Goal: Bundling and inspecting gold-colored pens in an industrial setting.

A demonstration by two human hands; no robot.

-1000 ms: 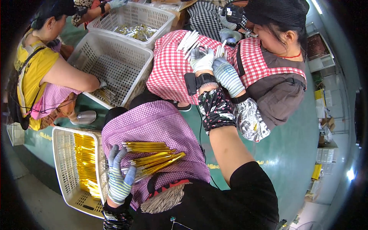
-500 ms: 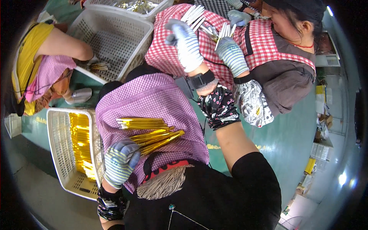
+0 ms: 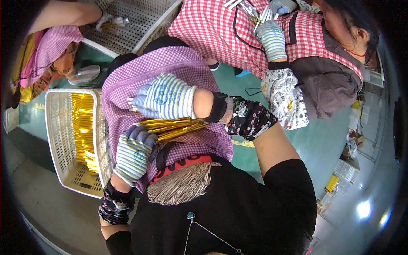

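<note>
Glossy gold foil sticks (image 3: 172,126), knit striped gloves (image 3: 165,97), perforated plastic basket (image 3: 59,140).

Both gloved hands, left hand (image 3: 132,154) and right hand (image 3: 166,102), hold gold sticks (image 3: 172,126) over a purple-checked lap.

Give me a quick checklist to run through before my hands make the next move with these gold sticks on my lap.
1. Gold sticks lie bundled on the purple cloth: ok.
2. Left hand touches the bundle's near end: ok.
3. Right hand rests over the bundle; whether it grips any stick: cannot tell.
4. Sticks lined up evenly: not ok, some fan out toward the right.
5. White basket at the left, holding more gold sticks, within view: ok.
6. Co-worker's gloved hands stay apart from the bundle: ok.
</note>
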